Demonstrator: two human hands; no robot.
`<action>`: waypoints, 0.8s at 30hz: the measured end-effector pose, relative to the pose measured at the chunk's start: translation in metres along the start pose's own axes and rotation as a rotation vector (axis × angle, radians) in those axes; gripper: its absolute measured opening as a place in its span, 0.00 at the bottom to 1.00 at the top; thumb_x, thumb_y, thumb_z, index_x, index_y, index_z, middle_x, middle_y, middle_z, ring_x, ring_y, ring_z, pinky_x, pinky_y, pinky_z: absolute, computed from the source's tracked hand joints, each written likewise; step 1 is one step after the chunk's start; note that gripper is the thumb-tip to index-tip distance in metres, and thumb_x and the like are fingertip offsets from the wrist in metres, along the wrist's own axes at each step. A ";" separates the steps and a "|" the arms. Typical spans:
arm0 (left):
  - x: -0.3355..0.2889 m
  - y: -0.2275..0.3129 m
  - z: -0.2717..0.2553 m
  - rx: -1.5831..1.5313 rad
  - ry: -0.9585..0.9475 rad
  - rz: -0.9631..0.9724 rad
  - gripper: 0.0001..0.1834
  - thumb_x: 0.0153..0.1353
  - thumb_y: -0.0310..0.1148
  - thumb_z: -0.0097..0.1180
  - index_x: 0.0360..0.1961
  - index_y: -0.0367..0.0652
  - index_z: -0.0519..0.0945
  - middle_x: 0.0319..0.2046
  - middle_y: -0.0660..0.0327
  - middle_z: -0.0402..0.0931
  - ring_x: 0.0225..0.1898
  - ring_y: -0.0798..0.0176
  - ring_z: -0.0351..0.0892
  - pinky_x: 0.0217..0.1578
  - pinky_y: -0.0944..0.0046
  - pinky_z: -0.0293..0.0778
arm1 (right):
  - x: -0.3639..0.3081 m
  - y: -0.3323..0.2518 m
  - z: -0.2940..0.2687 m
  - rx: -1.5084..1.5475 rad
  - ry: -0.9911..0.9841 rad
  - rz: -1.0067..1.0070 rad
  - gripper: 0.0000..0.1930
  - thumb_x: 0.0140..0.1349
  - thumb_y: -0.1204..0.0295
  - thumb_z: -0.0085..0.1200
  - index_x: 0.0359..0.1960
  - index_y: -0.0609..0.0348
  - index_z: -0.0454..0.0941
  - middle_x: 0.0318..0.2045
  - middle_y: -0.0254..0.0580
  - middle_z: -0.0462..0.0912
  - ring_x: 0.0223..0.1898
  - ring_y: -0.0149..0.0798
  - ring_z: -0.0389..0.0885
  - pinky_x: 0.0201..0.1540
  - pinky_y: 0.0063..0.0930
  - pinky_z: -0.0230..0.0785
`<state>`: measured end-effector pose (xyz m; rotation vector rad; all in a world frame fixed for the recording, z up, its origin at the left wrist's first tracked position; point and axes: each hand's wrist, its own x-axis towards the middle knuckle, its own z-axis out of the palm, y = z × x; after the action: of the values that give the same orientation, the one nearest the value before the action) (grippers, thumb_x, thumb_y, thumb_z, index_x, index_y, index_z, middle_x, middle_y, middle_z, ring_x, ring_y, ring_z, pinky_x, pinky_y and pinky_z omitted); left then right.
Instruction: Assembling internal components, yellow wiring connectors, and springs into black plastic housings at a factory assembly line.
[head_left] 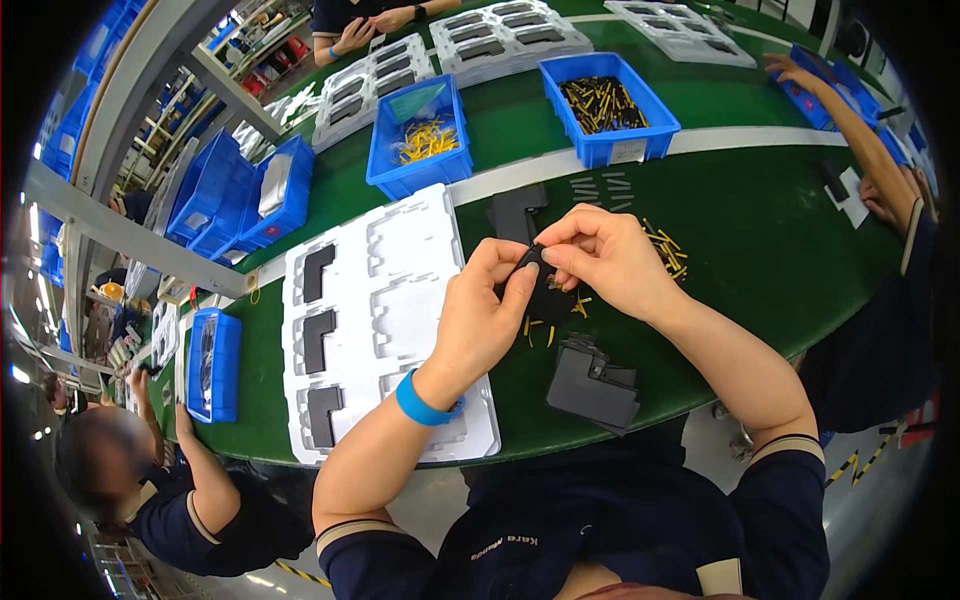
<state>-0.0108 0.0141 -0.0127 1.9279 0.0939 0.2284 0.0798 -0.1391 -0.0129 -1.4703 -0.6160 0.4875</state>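
Note:
Pinched in my left hand [485, 305] is a small black part [533, 257], partly covered by my fingers. My right hand [612, 262] closes on the same part's upper end with thumb and fingertips. Just below my hands a dark piece [552, 303] shows in part, with several small yellow strips [540, 328] around it. A stack of dark L-shaped parts [592, 385] lies near the table's front edge. Beyond my hands sit more dark flat parts [515, 210]. To the left, a white molded tray [420, 235] carries black L-shaped pieces [320, 340] in its left column.
Blue bins with yellow strips [428, 140] and black-and-yellow strips [605, 105] stand along the back. Loose yellow strips [668, 250] and thin grey strips [602, 187] lie right of my hands. Co-workers sit left, right and across. A metal frame [130, 225] rises at left.

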 end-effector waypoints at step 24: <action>-0.001 -0.003 0.002 0.060 0.062 0.101 0.12 0.62 0.26 0.52 0.46 0.40 0.72 0.25 0.53 0.80 0.21 0.62 0.76 0.26 0.66 0.69 | 0.003 0.009 -0.002 0.134 -0.085 0.101 0.08 0.61 0.72 0.56 0.34 0.65 0.76 0.22 0.35 0.77 0.22 0.23 0.75 0.24 0.17 0.68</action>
<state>-0.0116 0.0132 -0.0159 1.9881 0.0446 0.3571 0.0839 -0.1377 -0.0215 -1.3635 -0.5669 0.6609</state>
